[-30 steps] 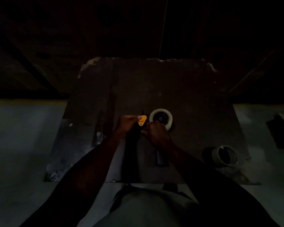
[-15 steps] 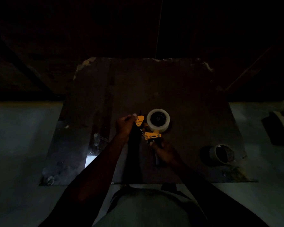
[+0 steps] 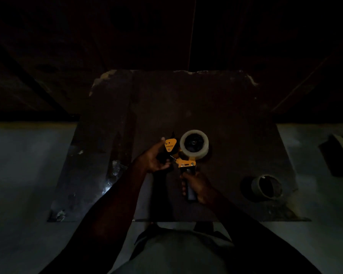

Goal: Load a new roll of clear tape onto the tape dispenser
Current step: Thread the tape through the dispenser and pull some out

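Observation:
The scene is very dim. A yellow and black tape dispenser point(image 3: 183, 162) is held over a dark board point(image 3: 236, 119). A roll of clear tape point(image 3: 194, 144) sits on the dispenser's hub, its open side facing up at me. My right hand point(image 3: 198, 185) grips the dispenser's black handle from below. My left hand point(image 3: 156, 157) holds the dispenser's front end by its yellow triangular plate point(image 3: 171, 145), thumb up along the plate's left edge. The parts under my left palm are hidden in shadow.
An empty-looking tape core point(image 3: 266, 186) lies on its side on the board at the right. Shiny scraps of tape point(image 3: 115, 169) stick to the board's left part. Pale floor point(image 3: 24, 175) surrounds the board; a dark object point(image 3: 341, 153) lies at the far right.
My right hand has slid down from the dispenser's head onto the handle, uncovering the yellow frame. The left hand stays on the front plate. The roll is unmoved on the hub.

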Motion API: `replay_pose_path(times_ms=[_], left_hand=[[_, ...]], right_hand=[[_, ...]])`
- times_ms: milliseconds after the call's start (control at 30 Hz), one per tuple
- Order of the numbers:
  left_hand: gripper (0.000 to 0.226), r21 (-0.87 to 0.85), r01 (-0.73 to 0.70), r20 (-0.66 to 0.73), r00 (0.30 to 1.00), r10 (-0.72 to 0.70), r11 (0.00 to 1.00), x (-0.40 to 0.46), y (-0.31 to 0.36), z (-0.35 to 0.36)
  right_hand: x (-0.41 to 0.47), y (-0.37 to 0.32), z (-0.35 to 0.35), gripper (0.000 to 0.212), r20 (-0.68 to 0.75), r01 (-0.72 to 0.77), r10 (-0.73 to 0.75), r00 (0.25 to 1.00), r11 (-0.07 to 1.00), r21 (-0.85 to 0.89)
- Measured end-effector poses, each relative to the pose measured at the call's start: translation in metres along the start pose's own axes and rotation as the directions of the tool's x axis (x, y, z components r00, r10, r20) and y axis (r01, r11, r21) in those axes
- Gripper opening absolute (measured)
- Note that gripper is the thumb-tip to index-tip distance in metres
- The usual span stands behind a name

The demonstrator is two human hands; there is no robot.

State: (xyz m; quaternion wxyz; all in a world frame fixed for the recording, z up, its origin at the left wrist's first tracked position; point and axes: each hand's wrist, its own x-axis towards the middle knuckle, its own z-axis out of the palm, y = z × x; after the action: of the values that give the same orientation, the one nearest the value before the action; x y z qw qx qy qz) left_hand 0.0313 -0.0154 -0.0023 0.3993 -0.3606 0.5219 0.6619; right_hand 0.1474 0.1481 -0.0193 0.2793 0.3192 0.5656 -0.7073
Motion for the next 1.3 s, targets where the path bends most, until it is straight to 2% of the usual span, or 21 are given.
replay_pose_path(times_ms=[67,167,300,367,500,567,633,700,767,867,967,1033,1167,1233,1300], left_hand=[[0.082,-0.014,0.048,0.036,0.998,-0.047,0.999,0.001,0.009,0.006],[0.072,0.006,0.068,0.137,0.988,-0.068,0.998,0.011,0.017,0.018],[0.031,0.181,0.0,0.163,0.986,-0.03,0.983,0.01,0.023,0.044],[0.022,0.251,-0.089,0.147,0.988,0.053,0.964,0.002,0.022,0.058],[0.019,0.346,-0.286,0.146,0.957,0.25,0.893,0.003,0.019,0.066],[0.018,0.451,-0.361,0.133,0.932,0.338,0.816,0.014,0.019,0.066],[0.015,0.601,-0.384,0.11,0.908,0.404,0.701,0.026,0.02,0.067],[0.013,0.765,-0.347,0.106,0.899,0.424,0.543,0.039,0.019,0.071],[0.022,0.882,-0.294,0.095,0.877,0.472,0.368,0.05,0.017,0.073],[0.024,0.926,-0.266,0.088,0.843,0.531,0.269,0.041,0.013,0.08],[0.024,0.906,-0.251,0.026,0.837,0.546,0.342,0.042,0.011,0.081],[0.022,0.906,-0.236,-0.008,0.821,0.571,0.352,0.043,0.011,0.081],[0.02,0.899,-0.222,-0.034,0.825,0.565,0.378,0.039,0.011,0.082],[0.02,0.902,-0.217,-0.034,0.827,0.561,0.374,0.042,0.015,0.081],[0.019,0.92,-0.22,0.006,0.835,0.551,0.324,0.042,0.018,0.08]], right_hand=[[-0.003,0.001,-0.009,0.025,-0.067,0.047,-0.049,0.997,0.998,-0.034],[-0.004,0.005,-0.027,0.013,-0.159,0.152,-0.192,0.968,0.961,-0.232],[-0.003,0.016,-0.048,0.021,-0.174,0.363,-0.492,0.853,0.799,-0.48],[-0.005,0.022,-0.053,0.03,-0.202,0.338,-0.546,0.813,0.726,-0.599],[-0.016,0.034,-0.056,0.048,-0.288,0.233,-0.495,0.82,0.748,-0.621],[-0.02,0.043,-0.056,0.052,-0.345,0.186,-0.482,0.806,0.758,-0.626],[-0.023,0.051,-0.054,0.05,-0.428,0.15,-0.54,0.725,0.729,-0.668],[-0.026,0.06,-0.053,0.042,-0.433,0.157,-0.635,0.64,0.66,-0.735],[-0.026,0.067,-0.055,0.037,-0.386,0.157,-0.693,0.609,0.582,-0.798],[-0.03,0.07,-0.057,0.03,-0.351,0.1,-0.686,0.637,0.525,-0.845],[-0.028,0.075,-0.058,0.029,-0.332,0.139,-0.687,0.647,0.534,-0.834],[-0.027,0.076,-0.055,0.033,-0.339,0.113,-0.657,0.674,0.545,-0.831],[-0.028,0.076,-0.05,0.035,-0.403,0.058,-0.58,0.708,0.616,-0.786],[-0.031,0.07,-0.045,0.049,-0.393,0.102,-0.586,0.708,0.636,-0.765],[-0.029,0.053,-0.044,0.061,-0.446,0.038,-0.45,0.774,0.735,-0.676]])
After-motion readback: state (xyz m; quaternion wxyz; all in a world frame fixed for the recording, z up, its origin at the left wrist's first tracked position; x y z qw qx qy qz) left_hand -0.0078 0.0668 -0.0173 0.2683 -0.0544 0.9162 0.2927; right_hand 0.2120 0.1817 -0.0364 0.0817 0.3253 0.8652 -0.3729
